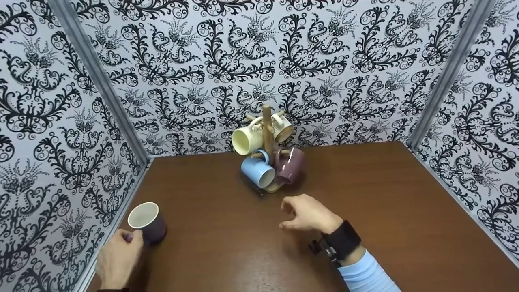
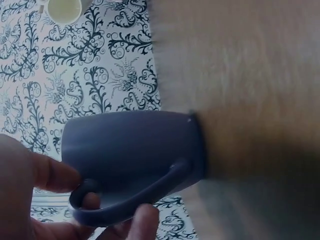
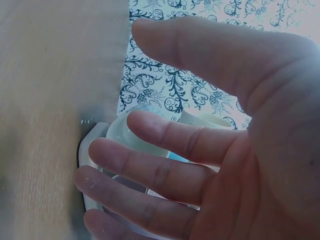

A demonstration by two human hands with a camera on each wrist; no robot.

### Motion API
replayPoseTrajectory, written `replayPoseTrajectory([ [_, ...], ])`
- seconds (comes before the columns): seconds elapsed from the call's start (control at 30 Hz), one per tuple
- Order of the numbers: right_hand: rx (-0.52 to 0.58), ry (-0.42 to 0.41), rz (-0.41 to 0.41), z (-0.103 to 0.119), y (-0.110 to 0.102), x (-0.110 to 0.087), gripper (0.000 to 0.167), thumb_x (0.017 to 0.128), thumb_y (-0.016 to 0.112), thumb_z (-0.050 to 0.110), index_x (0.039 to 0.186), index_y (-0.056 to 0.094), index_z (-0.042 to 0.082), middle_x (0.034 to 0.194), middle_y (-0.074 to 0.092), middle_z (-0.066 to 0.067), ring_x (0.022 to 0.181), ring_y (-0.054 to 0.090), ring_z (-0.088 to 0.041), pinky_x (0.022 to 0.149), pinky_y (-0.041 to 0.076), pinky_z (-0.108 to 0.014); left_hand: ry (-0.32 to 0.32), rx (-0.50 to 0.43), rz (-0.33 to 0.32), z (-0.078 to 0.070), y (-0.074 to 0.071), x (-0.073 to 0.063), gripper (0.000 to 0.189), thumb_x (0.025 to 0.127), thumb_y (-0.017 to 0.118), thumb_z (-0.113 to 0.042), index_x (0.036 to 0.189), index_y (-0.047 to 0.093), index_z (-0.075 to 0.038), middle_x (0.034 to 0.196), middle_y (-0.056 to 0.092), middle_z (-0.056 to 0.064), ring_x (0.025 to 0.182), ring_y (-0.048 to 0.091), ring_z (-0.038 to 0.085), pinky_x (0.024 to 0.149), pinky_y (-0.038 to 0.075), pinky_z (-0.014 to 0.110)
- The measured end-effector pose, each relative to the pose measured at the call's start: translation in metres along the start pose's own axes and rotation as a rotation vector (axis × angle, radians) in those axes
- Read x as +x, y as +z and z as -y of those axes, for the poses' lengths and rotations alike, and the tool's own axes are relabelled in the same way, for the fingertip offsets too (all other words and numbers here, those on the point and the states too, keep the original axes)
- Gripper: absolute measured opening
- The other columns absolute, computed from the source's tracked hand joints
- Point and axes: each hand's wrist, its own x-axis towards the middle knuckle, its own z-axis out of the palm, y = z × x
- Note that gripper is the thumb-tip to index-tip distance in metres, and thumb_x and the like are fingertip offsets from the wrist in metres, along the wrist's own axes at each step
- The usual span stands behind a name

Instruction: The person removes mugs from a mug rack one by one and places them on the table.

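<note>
Far L of the head view: patterned wall (image 1: 40, 121), black scrolls on white, w/ a grey post (image 1: 101, 81) slanting down to the desk (image 1: 219, 235). Lower L, my L hand (image 1: 119, 255) pinches the handle of a dark purple mug (image 1: 155, 230), thumb & fingers clamped on it. Mug's upright, pale inside, mouth up, in the lower L of the frame; base is on or right at the desk top, can't tell which. L wrist cam shows the handle btwn my fingers, mug sideways across the mid of that pic.

Centre, toward the back: wooden rack (image 1: 267, 138) w/ 4 mugs hung by their handles. L to R: cream mug (image 1: 253, 138) up top, mouth to lower L; light blue mug (image 1: 254, 169) below it, mouth to lower R; whitish mug (image 1: 279, 129) upper R of the pole; mauve mug (image 1: 294, 162) lower R, mouth down.

R of centre, below the rack, my R hand (image 1: 310, 213) is over the desk, nothing in it, fingers & thumb apart, not touching any mug. Black wrist strap (image 1: 344, 239) & lt blue sleeve (image 1: 367, 271) follow, lower R. Hands well apart from each other.
</note>
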Motion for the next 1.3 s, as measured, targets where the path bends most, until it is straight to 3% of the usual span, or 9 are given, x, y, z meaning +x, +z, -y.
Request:
replayPoseTrajectory([
  [0.1, -0.011, -0.015, -0.005, -0.001, 0.002, 0.000, 0.044, 0.086, 0.094, 0.039, 0.114, 0.076, 0.009, 0.108, 0.082, -0.009, 0.094, 0.076, -0.024, 0.086, 0.063, -0.044, 0.000, 0.032, -0.003, -0.003, -0.005, -0.001, 0.042, 0.103, 0.062, -0.047, 0.107, 0.077, -0.008, 0.109, 0.082, 0.025, 0.091, 0.075, 0.044, 0.063, 0.046, 0.040],
  [0.27, -0.006, -0.016, -0.010, -0.002, 0.002, 0.000, 0.046, 0.087, 0.093, 0.039, 0.116, 0.076, 0.009, 0.109, 0.083, -0.010, 0.095, 0.076, -0.024, 0.086, 0.064, -0.045, 0.032, 0.049, -0.063, -0.012, -0.010, -0.002, 0.039, 0.100, 0.067, -0.044, 0.109, 0.079, -0.009, 0.108, 0.083, 0.024, 0.085, 0.075, 0.043, 0.062, 0.044, 0.041],
  [0.47, 0.009, -0.014, -0.047, -0.004, 0.001, 0.001, 0.045, 0.087, 0.094, 0.037, 0.118, 0.075, 0.009, 0.110, 0.082, -0.012, 0.097, 0.076, -0.025, 0.088, 0.064, -0.046, 0.088, 0.058, -0.142, -0.028, -0.013, -0.003, 0.044, 0.098, 0.069, -0.039, 0.121, 0.076, -0.003, 0.115, 0.079, 0.031, 0.091, 0.074, 0.053, 0.064, 0.049, 0.055],
  [0.67, 0.052, -0.009, -0.116, -0.006, 0.001, 0.003, 0.045, 0.087, 0.095, 0.034, 0.120, 0.075, 0.009, 0.110, 0.083, -0.013, 0.098, 0.078, -0.027, 0.089, 0.065, -0.047, 0.164, 0.050, -0.219, -0.040, -0.007, -0.006, 0.051, 0.095, 0.075, -0.036, 0.130, 0.072, 0.000, 0.121, 0.074, 0.034, 0.103, 0.068, 0.056, 0.077, 0.052, 0.068],
  [0.93, 0.149, 0.097, -0.272, -0.008, 0.001, 0.007, 0.040, 0.088, 0.094, 0.033, 0.116, 0.076, 0.012, 0.106, 0.084, -0.013, 0.094, 0.079, -0.031, 0.086, 0.064, -0.049, 0.377, -0.044, -0.408, -0.059, 0.008, -0.006, 0.046, 0.087, 0.081, -0.024, 0.124, 0.075, 0.002, 0.110, 0.076, 0.033, 0.100, 0.067, 0.054, 0.078, 0.050, 0.064],
  [1.13, 0.151, 0.137, -0.367, -0.012, 0.003, 0.008, 0.038, 0.085, 0.094, 0.034, 0.113, 0.078, 0.013, 0.101, 0.084, -0.010, 0.089, 0.076, -0.025, 0.082, 0.060, -0.044, 0.496, -0.075, -0.442, -0.077, 0.017, -0.004, 0.042, 0.087, 0.081, -0.020, 0.123, 0.076, 0.003, 0.113, 0.078, 0.031, 0.100, 0.068, 0.052, 0.084, 0.052, 0.062],
  [1.3, 0.167, 0.176, -0.402, -0.015, 0.001, 0.008, 0.038, 0.085, 0.094, 0.035, 0.112, 0.078, 0.013, 0.099, 0.082, -0.009, 0.083, 0.071, -0.018, 0.079, 0.057, -0.041, 0.574, -0.081, -0.425, -0.091, 0.023, -0.004, 0.040, 0.087, 0.083, -0.022, 0.121, 0.078, -0.001, 0.113, 0.080, 0.025, 0.101, 0.070, 0.050, 0.078, 0.055, 0.064],
])
